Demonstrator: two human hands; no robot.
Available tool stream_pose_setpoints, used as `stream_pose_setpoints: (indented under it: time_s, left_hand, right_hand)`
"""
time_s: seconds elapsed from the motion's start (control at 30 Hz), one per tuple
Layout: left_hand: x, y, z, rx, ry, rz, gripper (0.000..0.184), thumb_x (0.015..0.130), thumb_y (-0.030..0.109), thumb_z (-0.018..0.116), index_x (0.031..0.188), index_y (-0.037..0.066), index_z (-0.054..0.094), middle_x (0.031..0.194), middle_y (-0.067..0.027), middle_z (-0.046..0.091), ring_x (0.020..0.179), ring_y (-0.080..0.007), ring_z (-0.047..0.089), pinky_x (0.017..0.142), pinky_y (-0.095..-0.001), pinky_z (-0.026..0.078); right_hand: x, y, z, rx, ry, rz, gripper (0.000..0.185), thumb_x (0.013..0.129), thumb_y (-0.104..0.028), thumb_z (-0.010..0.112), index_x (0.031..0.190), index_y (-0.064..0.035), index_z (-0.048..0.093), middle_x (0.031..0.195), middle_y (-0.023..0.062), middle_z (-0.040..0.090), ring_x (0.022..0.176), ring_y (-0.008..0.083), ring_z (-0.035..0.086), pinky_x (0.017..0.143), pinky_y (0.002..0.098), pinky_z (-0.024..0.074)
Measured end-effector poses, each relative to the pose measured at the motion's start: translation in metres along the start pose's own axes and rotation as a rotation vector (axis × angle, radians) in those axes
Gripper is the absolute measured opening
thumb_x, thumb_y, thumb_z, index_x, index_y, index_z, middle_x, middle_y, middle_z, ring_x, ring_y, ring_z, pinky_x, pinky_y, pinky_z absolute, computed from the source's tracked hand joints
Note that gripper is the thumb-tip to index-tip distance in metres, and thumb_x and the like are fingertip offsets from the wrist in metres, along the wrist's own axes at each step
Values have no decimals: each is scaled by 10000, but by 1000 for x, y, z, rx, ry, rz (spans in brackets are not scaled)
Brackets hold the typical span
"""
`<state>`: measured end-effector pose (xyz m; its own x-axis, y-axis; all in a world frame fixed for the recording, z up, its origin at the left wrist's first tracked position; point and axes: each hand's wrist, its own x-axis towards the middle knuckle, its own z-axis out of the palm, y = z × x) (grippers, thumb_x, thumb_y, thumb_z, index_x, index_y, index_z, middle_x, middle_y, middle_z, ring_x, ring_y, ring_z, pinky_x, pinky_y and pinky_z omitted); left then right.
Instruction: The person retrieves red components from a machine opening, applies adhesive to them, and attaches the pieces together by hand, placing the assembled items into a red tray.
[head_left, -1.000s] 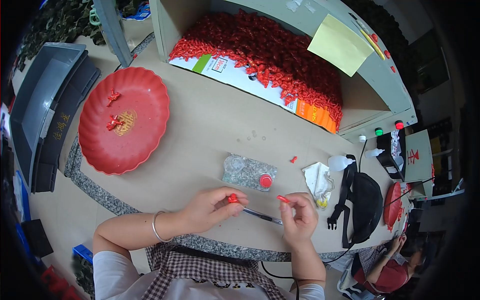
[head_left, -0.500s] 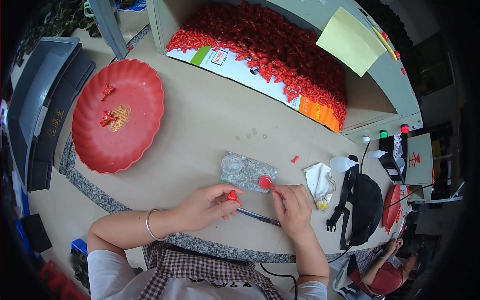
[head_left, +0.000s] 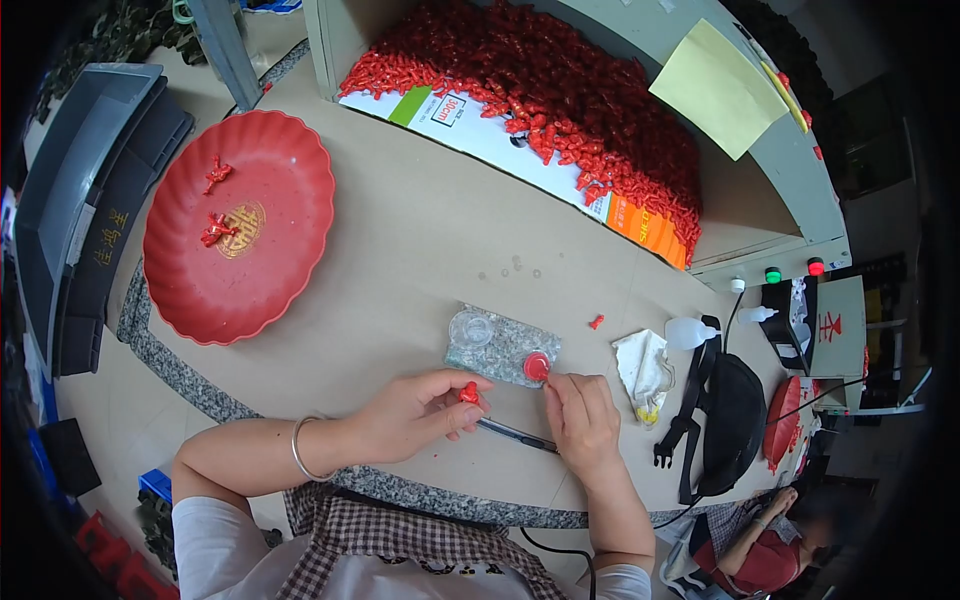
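Note:
My left hand (head_left: 430,405) pinches a small red plastic figure (head_left: 468,393) between thumb and fingers, above the table. My right hand (head_left: 583,420) is closed, fingertips at the edge of a small round dish of red liquid (head_left: 537,366); the small red piece in its grip is mostly hidden. That dish sits on a speckled stone slab (head_left: 505,350), beside a clear round dish (head_left: 472,328). Between my hands lies a slim dark pen-like tool (head_left: 518,433). One loose red piece (head_left: 597,321) rests beyond the slab.
At left, a red scalloped plate (head_left: 290,280) holds two red figures, beside grey bins (head_left: 75,220). A cardboard box (head_left: 560,180) heaped with red pieces stands at the back. A cloth (head_left: 642,368), white squeeze bottle (head_left: 688,332) and black waist bag (head_left: 735,420) lie right; another person (head_left: 765,550) sits beyond.
My right fingertips stay by the red dish, and less of the red piece shows between them and it. The left hand still holds the figure. The view has shifted slightly.

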<state>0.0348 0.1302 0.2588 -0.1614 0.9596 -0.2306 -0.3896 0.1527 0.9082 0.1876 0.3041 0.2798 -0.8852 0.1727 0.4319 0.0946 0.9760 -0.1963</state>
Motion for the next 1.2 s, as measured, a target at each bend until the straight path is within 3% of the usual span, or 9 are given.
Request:
stream_pose_setpoints:
  time_s: [0.43,0.53,0.63,0.73,0.83,0.93,1.03,1.13,1.2]
  left_hand:
    - [1,0,0,-62,19,42,323,939,130,442,1240,12,439,1060,-94,561,883,-130,575,727,-259,508]
    - [1,1,0,-95,19,45,327,941,136,439,1244,12,437,1077,-96,551,900,-136,571,741,-267,506]
    - [1,0,-2,-81,24,38,328,941,138,441,1245,14,437,1097,-96,546,925,-139,568,766,-274,503]
    - [1,0,-1,-83,29,75,324,939,136,446,1240,15,441,1104,-95,550,958,-141,562,793,-278,498]
    - [2,0,-1,-46,32,90,319,931,124,462,1230,15,447,1096,-89,563,981,-142,559,810,-282,495]
    - [2,-1,-1,-14,41,82,313,920,112,484,1216,12,458,1086,-82,575,983,-139,561,815,-282,493]
    - [1,-5,-1,-15,40,107,302,909,97,506,1195,6,475,1078,-75,582,971,-134,566,811,-276,490]
    - [1,-9,2,-4,62,163,278,892,108,542,1155,22,519,1058,-60,581,925,-116,572,784,-259,482]
    - [1,-9,3,25,80,203,265,884,113,558,1135,29,542,1043,-56,577,907,-111,575,772,-253,481]
  right_hand:
    - [-4,0,0,-104,9,-60,241,700,-12,655,932,2,593,834,82,557,686,192,542,518,273,459]
    - [-5,-6,-1,-58,-16,2,278,656,56,675,916,6,590,829,98,562,675,241,539,563,312,456]
    - [-6,-3,-1,-87,10,-39,232,688,0,663,909,-7,595,818,82,556,679,206,545,521,277,460]
    - [-8,-3,-1,92,56,86,177,723,7,660,886,-12,597,794,64,560,674,166,552,519,258,459]
    - [-21,-11,-3,758,26,758,133,776,-15,650,895,-3,591,785,44,569,666,102,548,531,226,452]
    - [-17,-17,-12,1187,51,1002,120,814,-29,626,912,18,578,798,37,570,658,57,530,551,202,446]
    - [-12,-38,-14,1163,106,898,96,821,20,587,909,21,549,831,54,545,640,74,509,540,191,417]
    - [-10,-56,-6,865,178,553,111,807,47,585,904,11,546,836,63,541,651,82,510,555,196,414]
    - [-8,-61,-2,749,203,468,151,765,54,623,892,11,553,796,77,550,632,99,519,545,208,426]
